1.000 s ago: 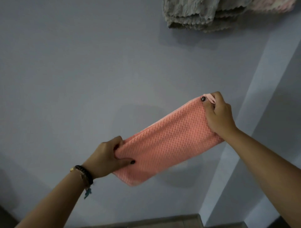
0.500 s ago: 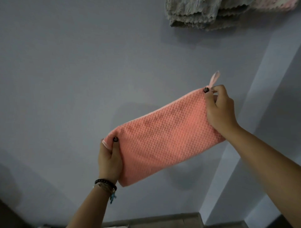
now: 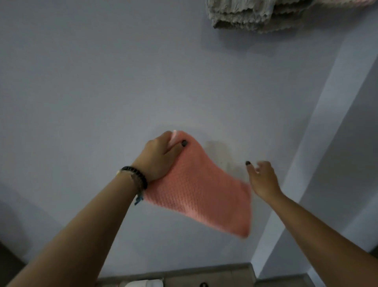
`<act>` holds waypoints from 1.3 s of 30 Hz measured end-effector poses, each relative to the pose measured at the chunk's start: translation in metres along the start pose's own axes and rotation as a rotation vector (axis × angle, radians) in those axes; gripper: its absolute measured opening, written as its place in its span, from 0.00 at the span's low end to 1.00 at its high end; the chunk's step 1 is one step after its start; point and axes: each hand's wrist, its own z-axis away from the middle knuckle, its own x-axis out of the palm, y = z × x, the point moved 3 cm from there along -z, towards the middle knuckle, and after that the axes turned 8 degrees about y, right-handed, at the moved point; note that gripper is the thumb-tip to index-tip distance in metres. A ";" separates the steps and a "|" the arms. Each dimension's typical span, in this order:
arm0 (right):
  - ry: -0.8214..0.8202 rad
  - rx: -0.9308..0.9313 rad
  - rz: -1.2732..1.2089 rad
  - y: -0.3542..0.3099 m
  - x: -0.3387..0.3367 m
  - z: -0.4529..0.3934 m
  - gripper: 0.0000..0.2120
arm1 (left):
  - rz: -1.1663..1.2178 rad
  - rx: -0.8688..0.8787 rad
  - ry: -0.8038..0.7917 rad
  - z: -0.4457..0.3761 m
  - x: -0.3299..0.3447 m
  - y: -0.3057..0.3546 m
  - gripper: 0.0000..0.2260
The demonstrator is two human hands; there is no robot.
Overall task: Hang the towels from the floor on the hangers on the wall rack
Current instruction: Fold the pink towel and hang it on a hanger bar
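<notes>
A folded pink waffle-weave towel (image 3: 202, 192) hangs in the air in front of the lilac wall. My left hand (image 3: 161, 157), with a dark bead bracelet at the wrist, grips its upper left corner, thumb on the front face. The towel slopes down to the right and its lower end is blurred. My right hand (image 3: 262, 178) is just right of the towel's right edge, fingers spread and loose, holding nothing. A grey towel (image 3: 243, 16) hangs at the top edge of the view; the rack and hangers are out of frame.
A pale pink towel (image 3: 345, 2) peeks in at the top right beside the grey one. A wall corner (image 3: 319, 131) runs diagonally on the right. The floor edge (image 3: 225, 276) shows at the bottom, with a white object (image 3: 147, 283) on it.
My right hand has let go of the towel's loop corner and dropped lower. My left hand has risen and moved right with the towel, which now swings from that hand alone.
</notes>
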 end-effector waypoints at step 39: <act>-0.381 -0.663 -0.615 -0.237 -0.092 0.002 0.06 | 0.285 0.000 -0.094 -0.074 -0.112 0.063 0.13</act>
